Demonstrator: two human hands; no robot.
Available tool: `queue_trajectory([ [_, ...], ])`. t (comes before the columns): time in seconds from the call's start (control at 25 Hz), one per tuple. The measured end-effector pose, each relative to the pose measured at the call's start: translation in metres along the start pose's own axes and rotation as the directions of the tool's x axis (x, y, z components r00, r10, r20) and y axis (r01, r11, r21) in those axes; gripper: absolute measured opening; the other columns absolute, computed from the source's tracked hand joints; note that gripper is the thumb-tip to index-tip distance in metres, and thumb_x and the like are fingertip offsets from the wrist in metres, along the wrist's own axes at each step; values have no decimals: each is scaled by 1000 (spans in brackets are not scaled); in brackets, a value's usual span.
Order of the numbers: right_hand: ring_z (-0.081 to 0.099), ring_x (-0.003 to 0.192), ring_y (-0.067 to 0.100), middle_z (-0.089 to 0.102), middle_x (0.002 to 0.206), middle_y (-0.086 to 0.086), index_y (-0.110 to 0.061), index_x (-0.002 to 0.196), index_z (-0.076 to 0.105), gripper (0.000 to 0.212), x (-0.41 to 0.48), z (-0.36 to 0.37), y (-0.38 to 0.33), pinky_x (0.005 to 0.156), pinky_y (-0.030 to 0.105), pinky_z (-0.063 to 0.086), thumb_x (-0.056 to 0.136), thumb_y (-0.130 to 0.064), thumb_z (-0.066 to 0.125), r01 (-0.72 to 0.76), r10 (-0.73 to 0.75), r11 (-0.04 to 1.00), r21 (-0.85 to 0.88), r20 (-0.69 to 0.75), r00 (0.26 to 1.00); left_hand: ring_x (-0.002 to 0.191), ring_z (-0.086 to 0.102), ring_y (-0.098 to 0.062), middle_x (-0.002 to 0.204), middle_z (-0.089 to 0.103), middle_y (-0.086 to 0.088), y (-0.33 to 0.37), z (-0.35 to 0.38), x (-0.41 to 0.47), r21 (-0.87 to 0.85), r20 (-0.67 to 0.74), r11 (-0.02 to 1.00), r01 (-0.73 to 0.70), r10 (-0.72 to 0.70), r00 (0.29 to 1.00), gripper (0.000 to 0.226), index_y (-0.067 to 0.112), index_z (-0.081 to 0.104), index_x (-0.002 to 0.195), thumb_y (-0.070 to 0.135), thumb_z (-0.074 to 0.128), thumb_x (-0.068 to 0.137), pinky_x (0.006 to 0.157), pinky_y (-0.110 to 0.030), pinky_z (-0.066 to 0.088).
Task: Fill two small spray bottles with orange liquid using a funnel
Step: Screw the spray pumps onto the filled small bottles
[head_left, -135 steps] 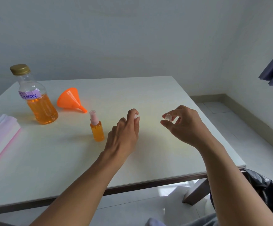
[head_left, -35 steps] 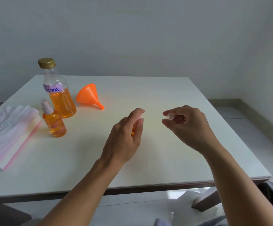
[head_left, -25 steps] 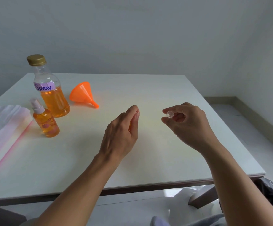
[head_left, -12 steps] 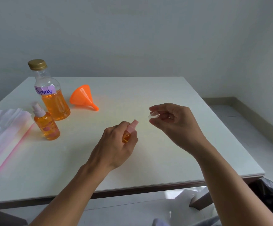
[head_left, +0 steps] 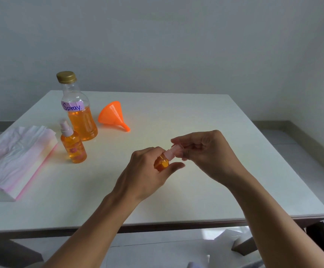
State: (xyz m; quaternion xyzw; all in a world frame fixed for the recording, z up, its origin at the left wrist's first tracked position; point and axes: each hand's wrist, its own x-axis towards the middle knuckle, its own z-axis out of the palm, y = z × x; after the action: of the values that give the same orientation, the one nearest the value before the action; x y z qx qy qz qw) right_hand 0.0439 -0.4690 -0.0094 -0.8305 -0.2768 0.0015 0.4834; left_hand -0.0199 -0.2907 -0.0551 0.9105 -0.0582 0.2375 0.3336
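a: my left hand (head_left: 143,176) is wrapped round the small spray bottle (head_left: 162,163), tilted, over the middle of the table (head_left: 196,117); right hand (head_left: 207,151) pinches its pink spray head (head_left: 169,153).
b: risks?
a: if that head's loose, the tilt toward one o'clock could dribble orange. press it and it may squirt. the other spray bottle (head_left: 73,147) stands well apart, at ten o'clock.

Left hand (head_left: 143,176) gripping small spray bottle (head_left: 162,163) at frame centre, right hand (head_left: 205,151) pinching its pink nozzle (head_left: 171,152), second spray bottle (head_left: 72,145), large labelled bottle (head_left: 79,113), orange funnel (head_left: 112,116) at left on white table (head_left: 196,117)
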Motion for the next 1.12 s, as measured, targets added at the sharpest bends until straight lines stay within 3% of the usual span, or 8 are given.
queue_trajectory([
  [0.28,75,90,3,80,95,-12,-22,108,80,27,1,-1,-6,79,22,61,82,-25,80,16,-22,998,59,95,995,67,57,-9,73,58,12,3,-8,0,20,35,1000,0,-1,999,48,21,63,88,67,63,75,59,-26,51],
  [0.4,74,103,12,78,111,-8,-20,123,72,44,4,-6,-8,86,28,60,80,-30,78,-6,-14,971,239,84,996,72,58,-10,79,58,9,6,-19,-1,-115,61,988,107,-100,993,45,25,59,100,67,54,83,61,-22,49],
  [0.52,74,100,19,78,110,-4,-16,123,71,34,8,-3,-7,86,34,61,89,-23,73,-31,34,937,347,-3,999,91,63,-7,99,65,12,-11,-44,-13,-236,112,939,250,-229,967,43,30,55,119,61,45,90,78,-23,53],
  [0.64,75,90,13,80,97,-7,-23,113,75,21,8,15,0,83,33,62,93,-22,72,-39,36,991,130,26,999,104,61,2,113,66,21,-47,-82,-32,-243,-17,917,316,-329,944,38,29,63,117,52,57,88,86,-18,47],
  [0.76,72,83,1,77,91,-16,-30,107,78,17,4,44,2,78,26,60,94,-22,70,65,-39,984,-168,156,987,79,63,2,82,66,13,-82,-116,-52,-122,-182,919,376,-393,901,21,27,62,89,48,63,86,69,-20,47],
  [0.88,65,83,-7,74,94,-20,-33,108,77,17,-6,74,-3,74,19,56,96,-25,66,223,-118,933,-282,345,931,76,64,-2,77,64,10,-99,-131,-63,-94,-234,907,411,-421,876,19,25,59,89,42,66,86,63,-13,44],
  [0.96,62,91,-11,72,107,-23,-35,110,74,17,-13,89,-2,80,17,53,98,-30,63,296,-146,903,-311,426,893,80,64,3,82,66,14,-102,-133,-66,-99,-232,900,424,-435,870,20,24,61,94,39,69,85,64,-6,41],
  [1.12,60,120,-1,65,129,-24,-35,114,71,19,-17,105,7,95,25,52,98,-36,60,360,-176,869,-341,466,867,90,68,-5,96,72,11,-105,-129,-66,-151,-222,875,460,-483,847,37,21,65,104,43,74,78,72,-18,49],
])
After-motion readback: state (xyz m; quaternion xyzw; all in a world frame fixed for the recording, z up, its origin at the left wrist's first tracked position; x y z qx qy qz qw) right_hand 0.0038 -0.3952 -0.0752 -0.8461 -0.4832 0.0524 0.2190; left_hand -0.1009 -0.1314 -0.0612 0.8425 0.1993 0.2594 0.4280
